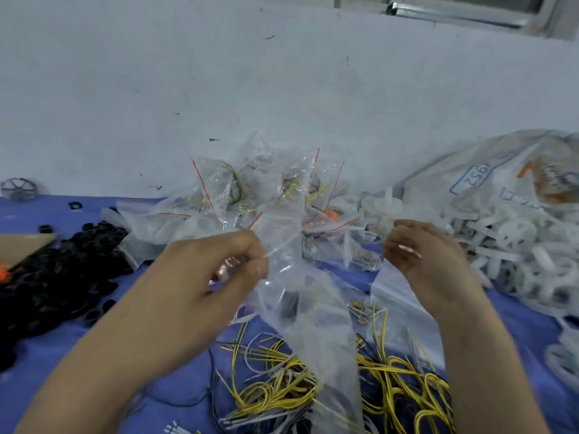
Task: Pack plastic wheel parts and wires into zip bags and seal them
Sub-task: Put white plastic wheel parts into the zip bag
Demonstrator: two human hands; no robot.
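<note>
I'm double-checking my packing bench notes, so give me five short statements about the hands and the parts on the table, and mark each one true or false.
1. The left hand pinches a clear zip bag with its fingers. True.
2. The yellow wires lie far back against the wall. False: they lie nearest the person, in the foreground.
3. The black plastic parts are piled on the left. True.
4. The table cover is red. False: it is blue.
5. The right hand rests on the black parts. False: it is by the white wheel parts on the right.
</note>
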